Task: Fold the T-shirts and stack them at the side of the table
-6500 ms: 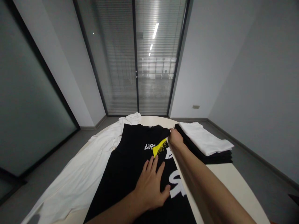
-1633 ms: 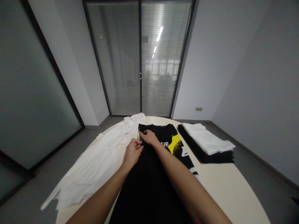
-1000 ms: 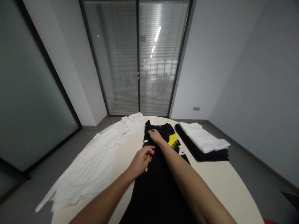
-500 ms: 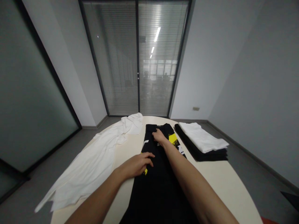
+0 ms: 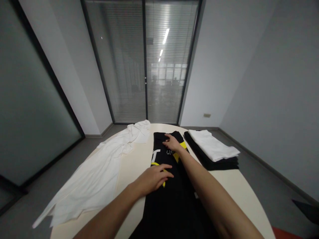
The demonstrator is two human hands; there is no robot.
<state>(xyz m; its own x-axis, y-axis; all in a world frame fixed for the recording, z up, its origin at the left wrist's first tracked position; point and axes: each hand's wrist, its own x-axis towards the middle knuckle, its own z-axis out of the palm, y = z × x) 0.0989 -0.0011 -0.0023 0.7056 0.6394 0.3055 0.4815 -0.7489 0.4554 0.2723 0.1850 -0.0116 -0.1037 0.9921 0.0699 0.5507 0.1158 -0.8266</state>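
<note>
A black garment [image 5: 174, 209] with yellow and white print lies lengthwise on the table, its far end folded into a narrow strip. My left hand [image 5: 157, 177] rests over its left part beside the yellow print, fingers apart and pointing right. Farther up, near the collar end, my right hand [image 5: 171, 142] touches the black cloth with its fingers spread. Neither hand has cloth visibly gripped. Part of the print is hidden under my hands and right forearm.
A white garment [image 5: 99, 172] lies loosely along the table's left side. To the right, a folded white cloth [image 5: 211, 144] tops a stack of black folded clothes [image 5: 221, 165]. The pale table [image 5: 239, 192] has a curved edge. Glass doors stand beyond.
My left hand has moved slightly right over the black garment. My right hand has shifted slightly right. More white and yellow print shows on the cloth, and the view has turned slightly.
</note>
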